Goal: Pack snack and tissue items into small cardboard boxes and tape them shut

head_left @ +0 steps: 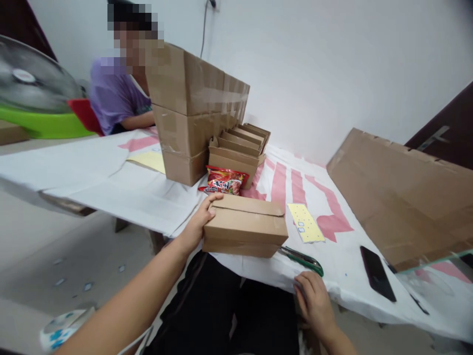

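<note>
A brown cardboard box (246, 229), longer than it is tall, sits at the near edge of the cloth-covered table (148, 202), one long wall facing the camera and the whole thing running from left to right with its right end slightly lower in view. Its top is folded over, a long flap lying almost flat with a rounded corner towards the right end (the left end is partly covered, so the flap's other corner is hard to read). The plain front wall shows a horizontal line low down.
</note>
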A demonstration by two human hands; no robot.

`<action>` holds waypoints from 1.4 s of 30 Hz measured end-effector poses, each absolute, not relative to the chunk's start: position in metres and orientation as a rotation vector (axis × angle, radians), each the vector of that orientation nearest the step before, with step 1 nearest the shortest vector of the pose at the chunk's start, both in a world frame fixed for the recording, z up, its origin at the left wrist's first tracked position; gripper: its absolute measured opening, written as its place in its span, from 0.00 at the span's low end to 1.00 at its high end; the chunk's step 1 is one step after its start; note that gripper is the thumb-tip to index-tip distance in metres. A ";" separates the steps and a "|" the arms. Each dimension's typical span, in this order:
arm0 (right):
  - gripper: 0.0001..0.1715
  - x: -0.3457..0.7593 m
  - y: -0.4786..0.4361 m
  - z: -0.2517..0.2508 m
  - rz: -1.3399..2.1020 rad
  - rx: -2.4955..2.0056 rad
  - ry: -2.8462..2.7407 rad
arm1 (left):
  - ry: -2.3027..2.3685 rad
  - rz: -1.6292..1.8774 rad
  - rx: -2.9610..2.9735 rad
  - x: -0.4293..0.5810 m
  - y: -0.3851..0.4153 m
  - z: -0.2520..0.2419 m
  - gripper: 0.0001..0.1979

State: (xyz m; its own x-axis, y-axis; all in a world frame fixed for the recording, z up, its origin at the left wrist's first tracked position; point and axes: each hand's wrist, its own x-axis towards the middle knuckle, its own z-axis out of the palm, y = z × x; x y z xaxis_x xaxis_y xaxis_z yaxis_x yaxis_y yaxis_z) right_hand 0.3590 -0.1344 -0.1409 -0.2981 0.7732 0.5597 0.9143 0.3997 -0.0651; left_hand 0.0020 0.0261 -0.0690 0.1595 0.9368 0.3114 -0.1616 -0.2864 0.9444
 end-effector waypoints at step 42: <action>0.07 0.373 -0.106 -0.120 -0.214 -1.570 -2.237 | 1.185 1.097 1.730 -0.023 0.018 -0.030 0.34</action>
